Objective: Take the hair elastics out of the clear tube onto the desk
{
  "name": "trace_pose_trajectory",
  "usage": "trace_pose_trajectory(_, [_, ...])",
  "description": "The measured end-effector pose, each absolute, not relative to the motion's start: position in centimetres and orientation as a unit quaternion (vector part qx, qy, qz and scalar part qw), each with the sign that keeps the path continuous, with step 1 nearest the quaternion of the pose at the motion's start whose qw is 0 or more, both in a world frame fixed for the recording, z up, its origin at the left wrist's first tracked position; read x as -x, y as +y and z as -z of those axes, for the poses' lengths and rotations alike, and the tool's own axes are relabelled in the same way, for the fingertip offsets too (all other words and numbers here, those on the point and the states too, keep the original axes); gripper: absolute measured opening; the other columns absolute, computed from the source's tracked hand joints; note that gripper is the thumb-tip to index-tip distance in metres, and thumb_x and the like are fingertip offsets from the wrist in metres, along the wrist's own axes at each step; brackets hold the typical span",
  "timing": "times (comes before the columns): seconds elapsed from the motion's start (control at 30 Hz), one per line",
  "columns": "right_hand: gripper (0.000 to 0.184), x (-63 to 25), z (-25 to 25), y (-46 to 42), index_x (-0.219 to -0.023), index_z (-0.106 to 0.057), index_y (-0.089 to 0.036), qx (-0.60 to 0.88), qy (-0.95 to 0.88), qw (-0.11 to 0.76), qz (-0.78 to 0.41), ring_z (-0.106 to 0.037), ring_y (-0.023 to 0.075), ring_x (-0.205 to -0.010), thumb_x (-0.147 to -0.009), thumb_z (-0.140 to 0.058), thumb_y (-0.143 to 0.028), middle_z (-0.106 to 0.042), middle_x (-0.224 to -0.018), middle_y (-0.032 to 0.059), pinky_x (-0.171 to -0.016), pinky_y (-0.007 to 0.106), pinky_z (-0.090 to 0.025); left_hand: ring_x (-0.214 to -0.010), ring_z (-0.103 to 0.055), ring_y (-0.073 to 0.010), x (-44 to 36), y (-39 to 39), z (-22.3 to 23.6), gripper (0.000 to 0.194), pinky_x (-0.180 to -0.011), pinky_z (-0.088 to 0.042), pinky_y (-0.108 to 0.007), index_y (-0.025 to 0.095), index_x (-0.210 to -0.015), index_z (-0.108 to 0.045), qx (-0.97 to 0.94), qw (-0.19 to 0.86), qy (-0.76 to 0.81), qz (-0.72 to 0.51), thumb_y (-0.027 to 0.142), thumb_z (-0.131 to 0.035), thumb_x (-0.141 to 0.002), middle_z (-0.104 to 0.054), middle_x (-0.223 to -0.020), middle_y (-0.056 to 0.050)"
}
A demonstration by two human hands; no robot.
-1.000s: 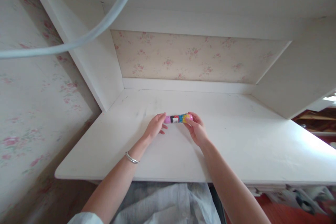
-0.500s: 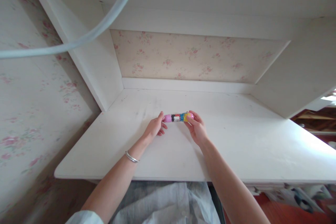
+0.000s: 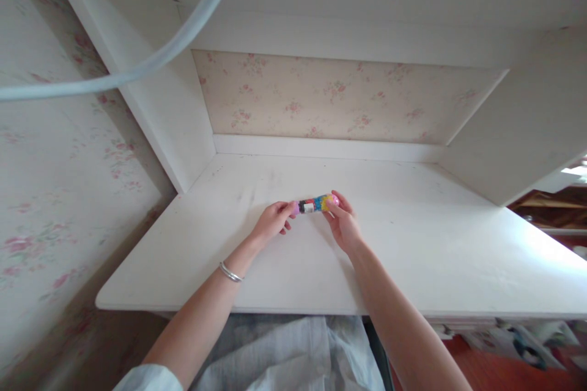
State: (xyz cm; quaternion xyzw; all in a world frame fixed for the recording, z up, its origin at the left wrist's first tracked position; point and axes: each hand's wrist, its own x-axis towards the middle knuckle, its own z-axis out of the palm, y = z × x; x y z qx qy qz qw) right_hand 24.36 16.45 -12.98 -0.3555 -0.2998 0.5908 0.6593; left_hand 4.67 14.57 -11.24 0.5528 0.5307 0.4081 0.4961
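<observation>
Between my two hands is a small colourful tube (image 3: 308, 205) with pink ends, a black band, a white label patch and a blue and yellow section. It lies almost level, its right end slightly higher, over the white desk. My left hand (image 3: 274, 222) pinches the pink cap at the left end, thumb on top. Around the yellow and pink right end, the thumb and fingers of my right hand (image 3: 343, 223) are closed. The exact kind of tube cannot be made out.
The white desk (image 3: 257, 275) has side panels left and right and a shelf (image 3: 367, 6) overhead. A pale curved tube or cable (image 3: 160, 61) crosses the upper left, close to the camera. Several blurred items (image 3: 527, 345) lie low on the right, beyond the desk edge.
My left thumb has come down from upright beside the tube's left end onto the pink cap, and that hand has shifted slightly right. The right hand keeps its grip.
</observation>
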Motion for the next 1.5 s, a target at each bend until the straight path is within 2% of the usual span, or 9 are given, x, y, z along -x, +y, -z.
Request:
trace_pose_trajectory(0.17, [0.029,-22.7,12.5,16.0,-0.095,-0.06,-0.024,0.303,-0.303,0.631,-0.647,-0.064,0.0123,-0.089,-0.072,-0.075,-0.032,-0.067,-0.096,-0.0017,-0.084,0.027,-0.054,-0.049,-0.055,-0.0104,-5.6,14.8,11.2,0.062,-0.042,-0.04,-0.021,0.013,-0.085,-0.062,-0.502,0.538,0.539,-0.409,0.072,-0.045,-0.077,-0.067,-0.077,-0.008])
trace_pose_trajectory(0.33, [0.037,-20.0,11.8,17.0,-0.098,-0.054,-0.028,0.298,-0.267,0.638,-0.658,-0.065,0.0138,-0.083,-0.069,-0.077,-0.031,-0.067,-0.094,-0.0033,-0.072,0.029,-0.057,-0.042,-0.051,-0.0116,-6.1,15.8,11.5,0.074,-0.041,-0.036,-0.022,0.011,-0.067,-0.06,-0.473,0.552,0.582,-0.365,0.079,-0.032,-0.076,-0.06,-0.054,-0.007])
trace_pose_trajectory(0.5, [0.035,-18.9,12.1,19.0,-0.092,-0.054,-0.025,0.314,-0.231,0.679,-0.622,-0.063,0.0105,-0.074,-0.068,-0.078,-0.032,-0.067,-0.089,-0.0031,-0.065,0.023,-0.056,-0.049,-0.056,-0.0117,-6.0,16.9,11.5,0.075,-0.04,-0.036,-0.021,0.015,-0.091,-0.062,-0.465,0.5,0.606,-0.407,0.076,-0.02,-0.082,-0.068,-0.087,-0.01])
trace_pose_trajectory(0.6, [0.035,-19.1,12.7,19.2,-0.092,-0.054,-0.025,0.326,-0.222,0.688,-0.609,-0.064,0.0104,-0.072,-0.068,-0.077,-0.034,-0.067,-0.09,-0.0036,-0.066,0.023,-0.057,-0.07,-0.061,-0.0141,-6.2,16.8,11.5,0.057,-0.047,-0.043,-0.02,0.02,-0.113,-0.055,-0.513,0.44,0.567,-0.47,0.066,-0.043,-0.082,-0.063,-0.109,-0.009])
trace_pose_trajectory(0.73, [0.033,-19.6,13.3,18.6,-0.092,-0.055,-0.025,0.341,-0.243,0.673,-0.609,-0.064,0.0113,-0.071,-0.069,-0.076,-0.038,-0.068,-0.09,-0.0034,-0.058,0.022,-0.055,-0.091,-0.059,-0.0169,-7.0,16.1,11.8,0.056,-0.07,-0.049,-0.023,0.018,-0.115,-0.055,-0.603,0.375,0.488,-0.508,0.04,-0.075,-0.068,-0.059,-0.116,-0.01])
trace_pose_trajectory(0.83, [0.033,-19.8,13.4,18.4,-0.092,-0.055,-0.025,0.34,-0.246,0.668,-0.615,-0.064,0.0114,-0.07,-0.07,-0.075,-0.038,-0.068,-0.091,-0.0024,-0.056,0.022,-0.054,-0.079,-0.06,-0.0149,-7.2,15.7,12.1,0.05,-0.065,-0.048,-0.023,0.017,-0.113,-0.056,-0.61,0.375,0.498,-0.49,0.037,-0.074,-0.07,-0.064,-0.102,-0.008])
trace_pose_trajectory(0.97, [0.034,-19.9,13.3,18.3,-0.091,-0.055,-0.024,0.33,-0.241,0.671,-0.618,-0.064,0.0104,-0.071,-0.068,-0.077,-0.035,-0.067,-0.088,-0.0028,-0.062,0.022,-0.055,-0.057,-0.059,-0.012,-7.0,15.7,12.1,0.044,-0.044,-0.041,-0.02,0.017,-0.104,-0.061,-0.584,0.426,0.542,-0.428,0.054,-0.057,-0.08,-0.066,-0.084,-0.005])
trace_pose_trajectory(1.27, [0.034,-20.2,13.4,18.6,-0.091,-0.054,-0.024,0.331,-0.25,0.696,-0.586,-0.065,0.0119,-0.076,-0.069,-0.076,-0.038,-0.067,-0.086,-0.0038,-0.069,0.026,-0.057,-0.042,-0.054,-0.0128,-6.4,16.4,11.9,0.066,-0.039,-0.036,-0.023,0.01,-0.067,-0.064,-0.451,0.546,0.593,-0.383,0.069,-0.037,-0.081,-0.065,-0.063,-0.011])
trace_pose_trajectory(1.5, [0.034,-20.5,13.9,19.2,-0.089,-0.053,-0.025,0.334,-0.223,0.7,-0.591,-0.065,0.012,-0.073,-0.068,-0.077,-0.036,-0.066,-0.084,-0.0036,-0.067,0.026,-0.058,-0.044,-0.053,-0.0074,-5.7,17.3,12.6,0.05,-0.04,-0.04,-0.019,0.013,-0.088,-0.06,-0.366,0.591,0.548,-0.465,0.059,-0.042,-0.086,-0.066,-0.081,-0.008])
